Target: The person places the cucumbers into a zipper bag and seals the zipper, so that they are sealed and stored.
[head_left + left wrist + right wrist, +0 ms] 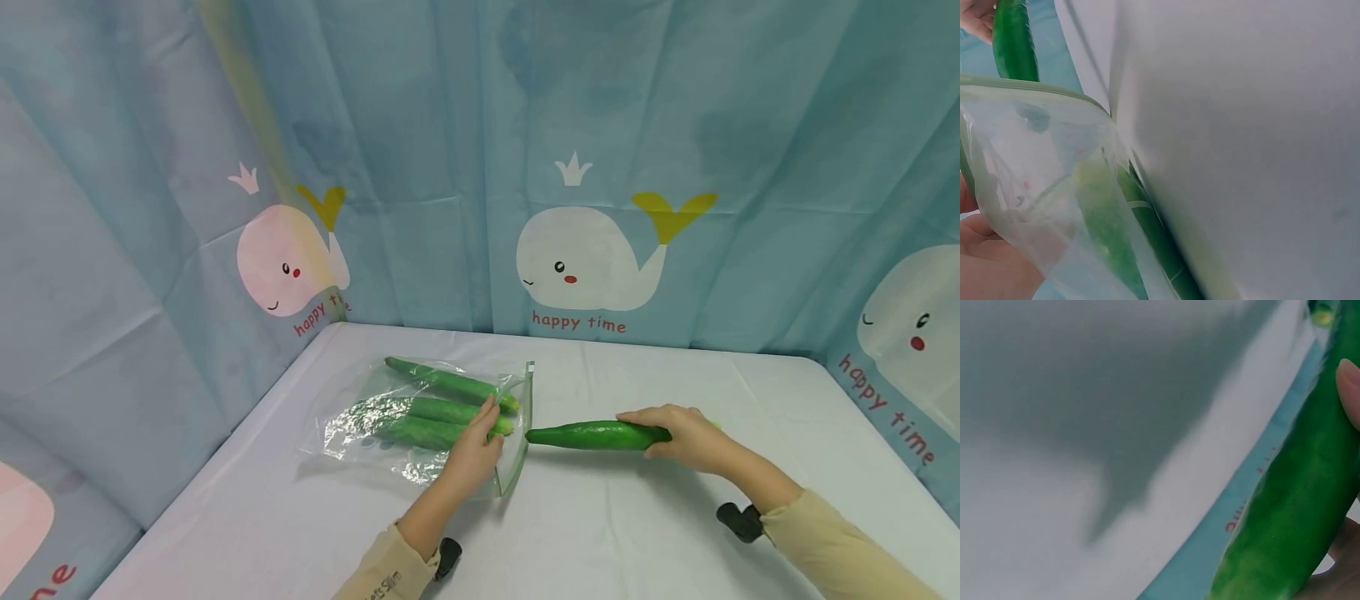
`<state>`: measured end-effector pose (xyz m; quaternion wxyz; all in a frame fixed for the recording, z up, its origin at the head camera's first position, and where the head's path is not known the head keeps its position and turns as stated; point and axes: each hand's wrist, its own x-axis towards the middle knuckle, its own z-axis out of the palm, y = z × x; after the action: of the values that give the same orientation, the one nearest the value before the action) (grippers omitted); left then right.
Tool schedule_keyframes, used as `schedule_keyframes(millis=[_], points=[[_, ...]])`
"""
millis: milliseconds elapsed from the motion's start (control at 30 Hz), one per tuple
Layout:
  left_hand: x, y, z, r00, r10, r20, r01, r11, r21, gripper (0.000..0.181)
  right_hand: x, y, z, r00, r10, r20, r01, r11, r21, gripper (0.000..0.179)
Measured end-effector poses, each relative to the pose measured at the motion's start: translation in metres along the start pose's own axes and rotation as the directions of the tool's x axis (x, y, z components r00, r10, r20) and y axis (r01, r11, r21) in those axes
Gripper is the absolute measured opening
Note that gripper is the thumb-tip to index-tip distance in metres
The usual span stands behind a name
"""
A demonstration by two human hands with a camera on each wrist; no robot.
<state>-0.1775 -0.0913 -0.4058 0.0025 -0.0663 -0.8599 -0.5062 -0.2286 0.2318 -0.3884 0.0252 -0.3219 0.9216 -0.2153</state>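
A clear zip bag (pixel 347 467) with a green-edged mouth lies on the table, its opening facing right. Inside it are three cucumbers (pixel 442 381), side by side and roughly lengthwise. My left hand (pixel 471 457) pinches the bag near its mouth; in the left wrist view the mouth (pixel 1035 86) stands open and the plastic partly veils the cucumbers. My right hand (pixel 688 439) grips another cucumber (pixel 577 435) by its right part, fingers and thumb around it. That cucumber is held level above the table, its tapered tip at the bag's mouth. The right wrist view shows the cucumber (pixel 1297 481) up close.
A white cloth covers the table (pixel 600 533). Blue curtains (pixel 420 267) printed with whales stand behind it and at both sides. Black devices (pixel 741 522) are strapped at both wrists, below the beige sleeves.
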Motion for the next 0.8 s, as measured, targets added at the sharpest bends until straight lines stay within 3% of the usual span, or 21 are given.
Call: schedule_keyframes(millis=[800], points=[[0.000, 0.003, 0.000, 0.999, 0.024, 0.035, -0.024, 1.000, 0.007, 0.051, 0.008, -0.035, 0.012, 0.993, -0.050, 0.103, 0.038, 0.992, 0.120, 0.053]])
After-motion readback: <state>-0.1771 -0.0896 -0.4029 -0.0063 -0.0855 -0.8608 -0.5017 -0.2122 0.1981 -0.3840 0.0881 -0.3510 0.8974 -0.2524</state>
